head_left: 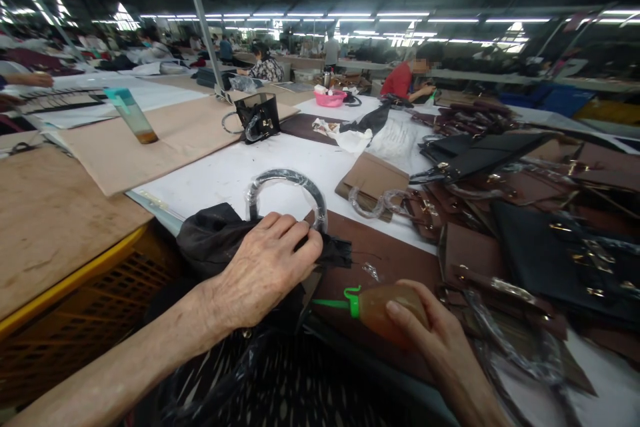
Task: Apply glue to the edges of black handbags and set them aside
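My left hand [275, 267] is closed over the edge of a black handbag [210, 237], fingers curled on its dark fabric. The bag's round handle [287, 180], wrapped in clear plastic, stands up just beyond my knuckles. In my right hand [435, 327] is a squeeze bottle [383, 310] of amber-brown liquid, held on its side. Its green nozzle [330, 303] points left at the bag, close to the bag's edge. Whether the tip touches the bag I cannot tell. Much of the bag's lower part is hidden under my left hand and forearm.
Brown and black bag parts [500, 233] are piled along the right. A brown sheet [395, 247] lies beneath the bottle. Farther back stand a small black handbag [257, 117], a pink basin [330, 99] and a drink bottle [131, 117]. A yellow crate [110, 293] is at left; co-workers sit beyond.
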